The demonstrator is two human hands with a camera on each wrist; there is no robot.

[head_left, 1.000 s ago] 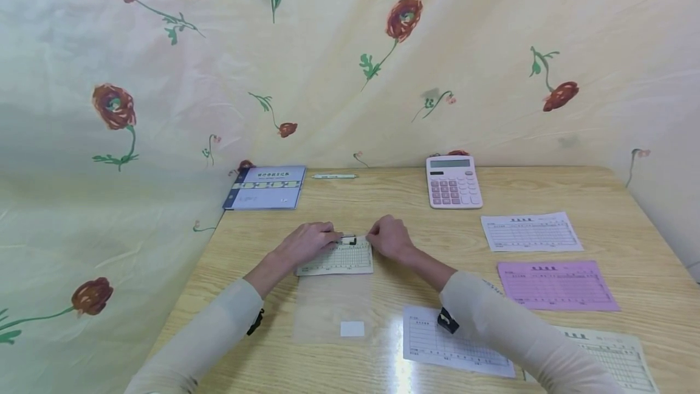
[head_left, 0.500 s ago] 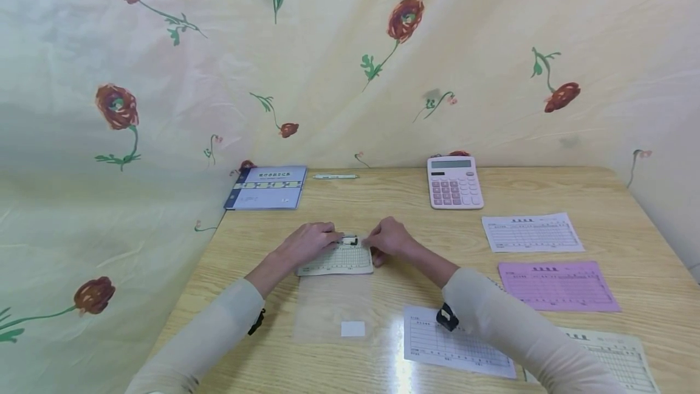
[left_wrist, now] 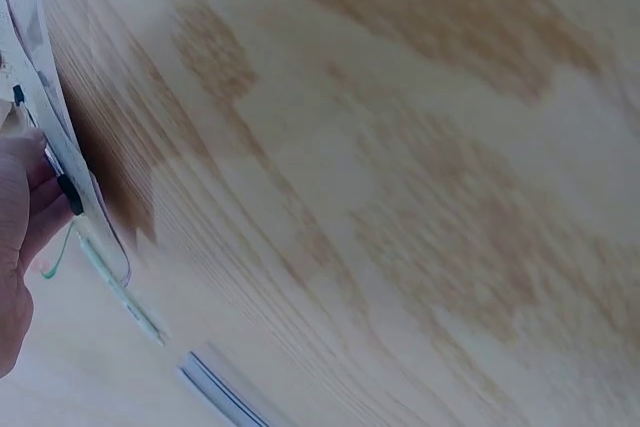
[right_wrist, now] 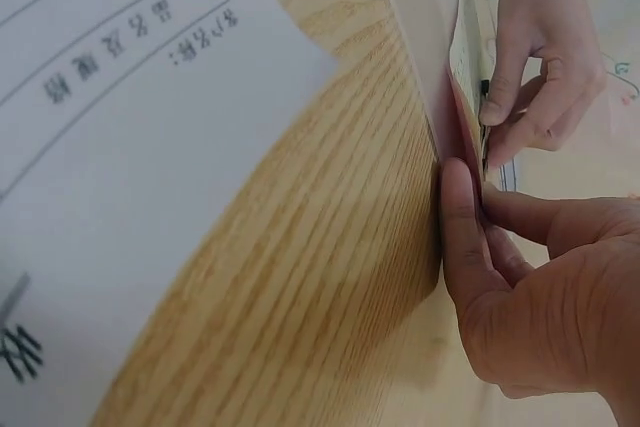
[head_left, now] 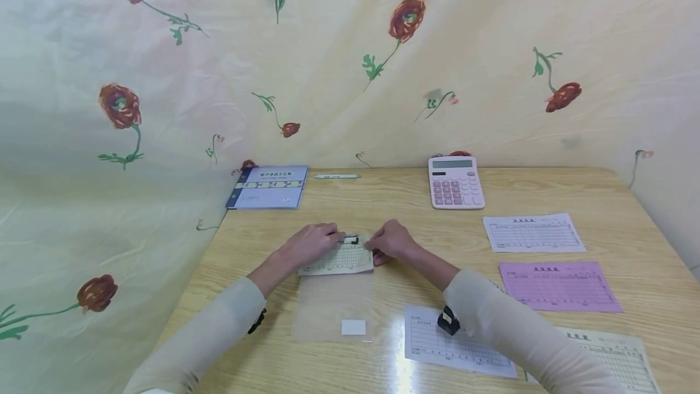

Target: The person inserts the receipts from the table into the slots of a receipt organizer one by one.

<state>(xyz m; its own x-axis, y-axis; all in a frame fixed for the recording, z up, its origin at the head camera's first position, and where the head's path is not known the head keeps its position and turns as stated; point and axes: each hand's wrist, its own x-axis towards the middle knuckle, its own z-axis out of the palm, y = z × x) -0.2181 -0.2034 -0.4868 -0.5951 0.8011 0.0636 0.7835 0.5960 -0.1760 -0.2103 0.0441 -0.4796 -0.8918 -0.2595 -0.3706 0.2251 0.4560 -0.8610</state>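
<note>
A translucent clipboard (head_left: pixel 333 306) with a white label lies mid-table, and a small stack of printed forms (head_left: pixel 339 260) covers its far half. My left hand (head_left: pixel 312 245) grips the clip (head_left: pixel 350 239) at the far end of the board. Its thumb and finger close around the clip in the right wrist view. At the stack's right edge, my right hand (head_left: pixel 392 241) pinches the forms between thumb and fingers. The right wrist view shows a reddish sheet (right_wrist: pixel 462 112) beneath the pale top form. The left hand partly hides the stack's far left corner.
Loose forms lie to the right: a white form (head_left: pixel 533 233), a purple form (head_left: pixel 558 286), a pale green form (head_left: pixel 612 360) and another white form (head_left: pixel 426 339) under the right forearm. At the back are a blue booklet (head_left: pixel 268 187), a pen (head_left: pixel 336 176) and a calculator (head_left: pixel 456 183).
My right hand's lower fingers have come out below the forms' right edge, and the near right corner of the stack now sits slightly raised. My left hand stays at the clip.
</note>
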